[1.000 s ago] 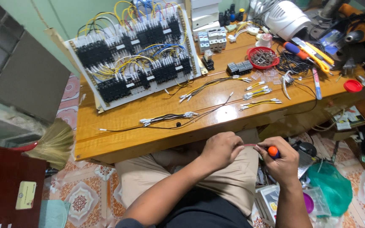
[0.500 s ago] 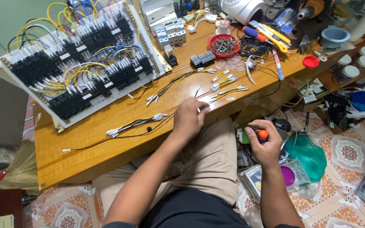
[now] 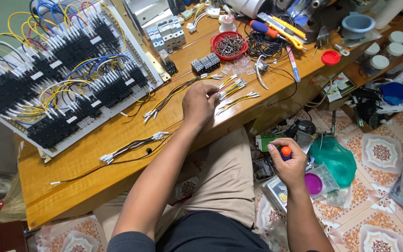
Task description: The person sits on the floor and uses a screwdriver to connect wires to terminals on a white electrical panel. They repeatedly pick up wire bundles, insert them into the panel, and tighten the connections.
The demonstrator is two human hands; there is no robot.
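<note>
Several bundles of short wires with white-ferruled ends lie cut and prepped on the table (image 3: 94,186) – a black bundle (image 3: 131,147) near the front edge, a longer black-and-yellow one (image 3: 178,93) up the middle, and a few yellow-black wires (image 3: 236,95) fanned out just past the left fingertips. Panel of black terminal blocks (image 3: 57,88) already carries plenty of yellow, blue and black loops, so I'd judge the wiring well underway, with the loose bundles as what's left to fit. Left hand (image 3: 200,103) is stretched out over the table, palm down, wrist straight, fingers curled narrow onto the near ends of the yellow-black wires – whether they pinch one or only touch, cannot tell. Right hand (image 3: 289,163) sits low, off the table edge and above the floor clutter, arm bent at the person's side; its fingers are wrapped tight round a small screwdriver (image 3: 285,152) with an orange cap, thumb over the top, blade hidden in the fist. Beyond the left fingertips: a red bowl of metal bits (image 3: 229,45), small black relays (image 3: 206,63) and clear plastic pieces. Right of the screwdriver hand, a green bag (image 3: 336,158) on the floor tiles.
</note>
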